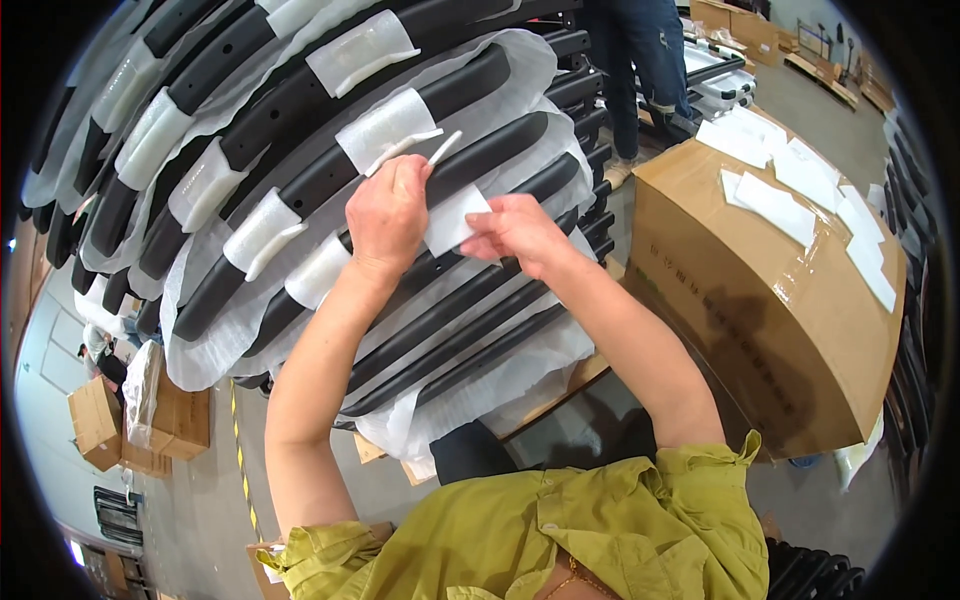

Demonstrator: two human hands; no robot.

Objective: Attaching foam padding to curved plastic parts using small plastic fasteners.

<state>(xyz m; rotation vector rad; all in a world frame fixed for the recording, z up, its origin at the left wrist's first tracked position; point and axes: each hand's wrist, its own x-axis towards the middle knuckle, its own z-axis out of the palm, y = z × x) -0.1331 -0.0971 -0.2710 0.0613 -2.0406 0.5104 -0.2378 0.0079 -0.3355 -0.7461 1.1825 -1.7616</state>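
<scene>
Currently, stack of black tubes [510,140], several bound with white wraps [385,125]. Over stack, right hand [520,235] pinches small white sheet [455,222] between thumb and fingers. Left hand [388,212], also over stack, curled into near-fist beside sheet; cannot tell what it grips. Right of stack, large cardboard box [765,300] topped with loose white pieces [775,208]. Beyond stack, co-worker's jeans-clad legs [650,60]. Left of stack, several smaller brown cartons [95,420].

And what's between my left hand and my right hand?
In the head view, a white sheet lies between the left hand and the right hand, whose fingers pinch it; black tubes show behind it.
</scene>
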